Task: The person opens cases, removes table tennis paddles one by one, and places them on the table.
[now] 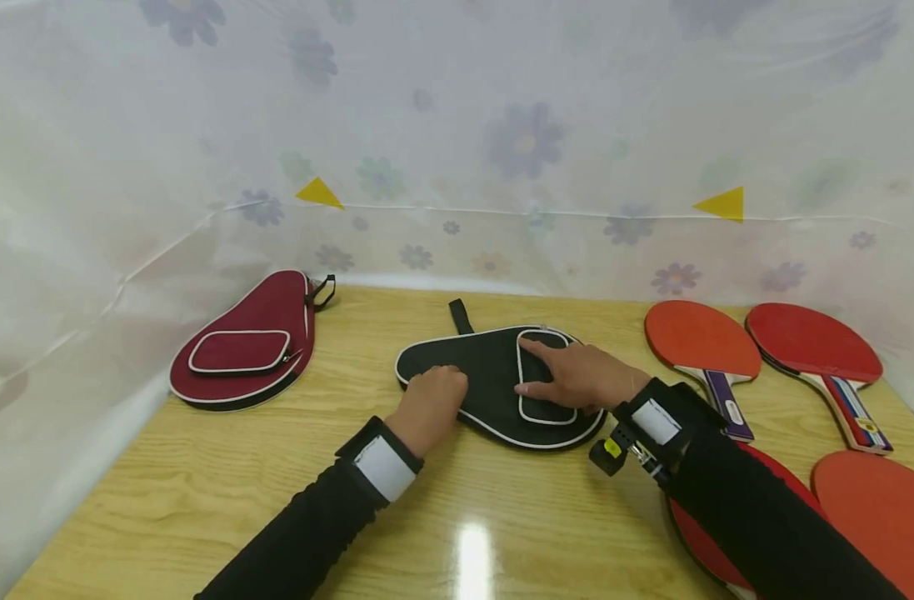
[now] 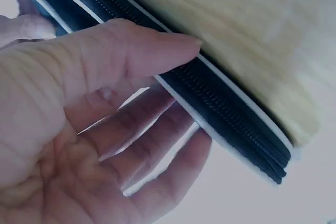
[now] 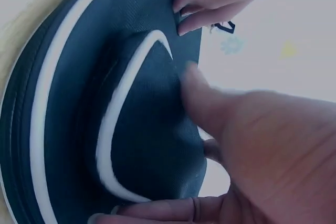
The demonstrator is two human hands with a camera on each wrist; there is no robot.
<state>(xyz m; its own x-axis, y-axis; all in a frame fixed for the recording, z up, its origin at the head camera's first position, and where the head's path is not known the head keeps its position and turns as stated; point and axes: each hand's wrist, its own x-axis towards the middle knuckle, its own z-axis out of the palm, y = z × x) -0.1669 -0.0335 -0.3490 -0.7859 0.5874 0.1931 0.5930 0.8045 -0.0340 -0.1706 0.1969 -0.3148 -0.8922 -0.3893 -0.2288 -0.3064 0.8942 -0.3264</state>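
A black table tennis paddle case (image 1: 490, 379) with white piping lies flat on the wooden table in the head view, its wrist strap (image 1: 461, 317) pointing away. My left hand (image 1: 430, 400) grips the near left edge. In the left wrist view its thumb presses the side wall by the zipper (image 2: 226, 106), while the fingers bend over the upper face. Over the raised pocket (image 1: 546, 408) at the wide end lies my right hand (image 1: 580, 372), index finger and thumb stretched out and spread. The right wrist view shows the pocket between its thumb and lower fingers.
A dark red paddle case (image 1: 269, 312) lies at the back left. On the right are several table tennis paddles, among them an orange-red one (image 1: 700, 337) and a red one (image 1: 812, 342); my right forearm crosses above a nearer paddle (image 1: 779, 475). A flowered sheet (image 1: 457, 125) hangs behind.
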